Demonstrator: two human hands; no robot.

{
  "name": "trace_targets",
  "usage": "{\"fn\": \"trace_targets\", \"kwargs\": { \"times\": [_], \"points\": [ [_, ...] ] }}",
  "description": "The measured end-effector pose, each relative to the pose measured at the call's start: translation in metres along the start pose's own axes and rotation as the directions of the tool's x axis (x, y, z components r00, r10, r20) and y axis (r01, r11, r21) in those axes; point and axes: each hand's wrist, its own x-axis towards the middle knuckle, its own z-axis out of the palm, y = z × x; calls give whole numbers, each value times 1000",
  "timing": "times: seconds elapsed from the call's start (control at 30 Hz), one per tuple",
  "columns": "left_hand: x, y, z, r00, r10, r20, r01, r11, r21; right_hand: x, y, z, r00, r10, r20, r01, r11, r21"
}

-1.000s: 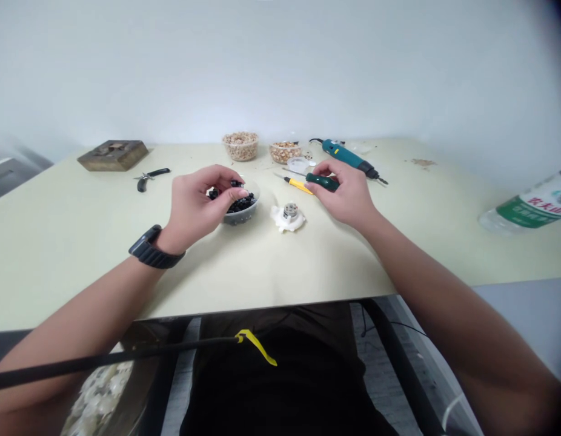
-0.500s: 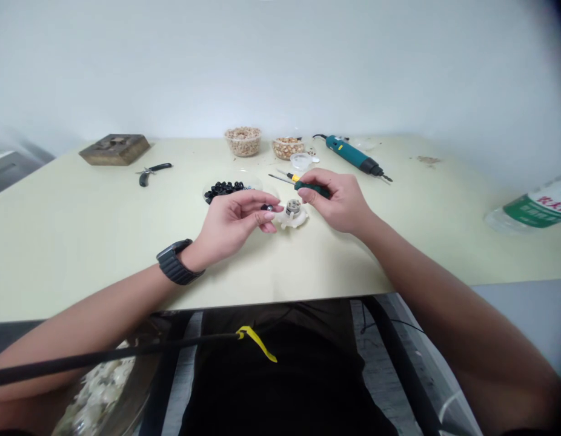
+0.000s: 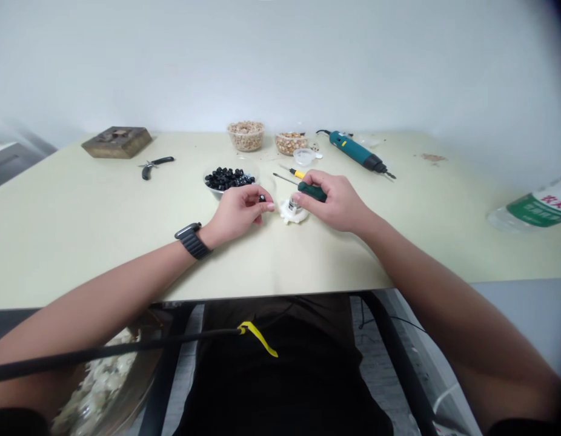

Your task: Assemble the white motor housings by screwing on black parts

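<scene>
My left hand (image 3: 241,212) pinches a small black bead (image 3: 262,198) between thumb and fingers, just left of a white plastic part with a metal centre (image 3: 290,213) lying on the table. My right hand (image 3: 337,201) is closed round a dark green screwdriver handle (image 3: 312,191), held right above that white part. Behind my left hand stands a clear bowl of black beads (image 3: 229,178). A black watch sits on my left wrist.
A yellow-handled screwdriver (image 3: 290,174), a teal electric tool (image 3: 357,153), two tubs of tan beads (image 3: 246,134), a small clear lid (image 3: 303,157), black pliers (image 3: 156,166) and a wooden block (image 3: 116,141) lie on the beige table (image 3: 103,230). A plastic bottle (image 3: 532,209) lies at the right edge.
My left hand left the bowl with a black bead and came down beside the white part. My right hand brought the green screwdriver over that part.
</scene>
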Motion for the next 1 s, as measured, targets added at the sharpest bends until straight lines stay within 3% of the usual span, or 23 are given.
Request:
{"fn": "trace_targets", "kwargs": {
  "times": [0.17,0.53,0.7,0.77,0.83,1.0],
  "points": [
    [6,-4,-7,998,55,-15,-52,984,169,1,6,3,1000,-17,24,18,998,-57],
    [1,7,-7,998,-60,8,60,997,41,4,18,3,1000,-3,9,4,995,-101],
    [1,7,-10,994,107,37,-113,938,329,1,-2,3,997,-27,-72,25,999,-40],
    [3,2,-11,983,161,88,-184,871,456,-4,-19,8,999,-52,-12,52,998,34],
    [4,-4,-12,972,182,147,-233,815,531,-9,-39,17,982,-127,140,118,990,73],
    [6,-12,-11,973,148,179,-231,687,689,-15,-79,42,854,-226,469,271,962,-31]
  ]
}}
